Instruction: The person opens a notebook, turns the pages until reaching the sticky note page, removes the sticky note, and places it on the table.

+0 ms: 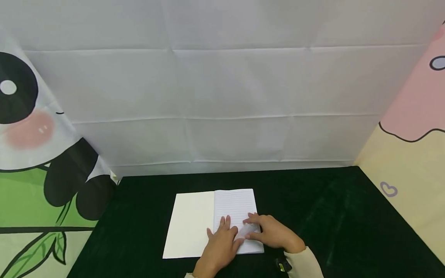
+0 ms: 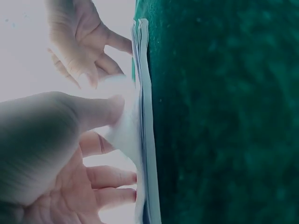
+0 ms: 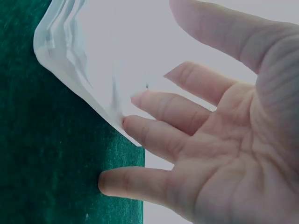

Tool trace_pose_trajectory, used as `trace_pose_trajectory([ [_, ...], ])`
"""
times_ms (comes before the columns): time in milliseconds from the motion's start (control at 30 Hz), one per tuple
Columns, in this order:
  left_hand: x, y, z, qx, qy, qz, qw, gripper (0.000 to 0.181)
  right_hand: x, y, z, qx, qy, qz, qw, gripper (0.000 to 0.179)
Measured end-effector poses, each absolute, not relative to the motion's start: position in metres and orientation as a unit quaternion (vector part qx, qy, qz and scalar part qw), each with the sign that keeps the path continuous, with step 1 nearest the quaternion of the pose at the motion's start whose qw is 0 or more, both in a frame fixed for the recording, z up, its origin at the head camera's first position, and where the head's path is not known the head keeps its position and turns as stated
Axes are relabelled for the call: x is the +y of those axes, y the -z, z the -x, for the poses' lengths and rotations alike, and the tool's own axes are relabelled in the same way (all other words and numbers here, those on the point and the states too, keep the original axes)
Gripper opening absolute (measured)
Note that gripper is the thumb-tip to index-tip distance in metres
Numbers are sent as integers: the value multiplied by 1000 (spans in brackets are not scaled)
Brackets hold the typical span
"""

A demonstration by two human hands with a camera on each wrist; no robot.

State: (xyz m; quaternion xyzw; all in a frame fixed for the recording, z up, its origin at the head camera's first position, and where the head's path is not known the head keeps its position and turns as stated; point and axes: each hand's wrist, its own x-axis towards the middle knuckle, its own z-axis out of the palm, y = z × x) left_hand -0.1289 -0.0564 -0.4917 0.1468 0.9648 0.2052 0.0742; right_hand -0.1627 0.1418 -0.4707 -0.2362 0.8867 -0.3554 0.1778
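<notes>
A notebook (image 1: 190,224) lies opened flat on dark green cloth, its left side plain and its right side a lined page (image 1: 233,200). Over the lower part of the lined page, my left hand (image 1: 221,245) pinches a raised, curled sheet (image 2: 124,133) between thumb and bent index finger, while its other fingers reach across the paper. My right hand (image 1: 274,231) is at the right edge, thumb and index apart on either side of the sheet's bulge. In the right wrist view its fingers (image 3: 163,109) are nearly straight, with two fingertips at the paper.
The green cloth (image 1: 323,216) spreads around the notebook. A white fabric wall (image 1: 229,100) stands behind. Printed panels flank the table, a panda picture (image 1: 28,143) to the left and a pink and cream panel (image 1: 410,166) to the right. A dark wrist device (image 1: 283,265) sits by the right sleeve.
</notes>
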Motion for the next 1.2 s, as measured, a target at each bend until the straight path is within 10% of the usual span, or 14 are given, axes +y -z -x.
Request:
trace_pose_trajectory([
  [700, -73, 482, 135, 951, -281, -123, 31, 44, 134, 474, 159, 898, 363, 191, 159, 120],
  [1200, -84, 480, 139, 949, -304, -76, 2, 52, 130, 473, 158, 904, 356, 187, 147, 130],
])
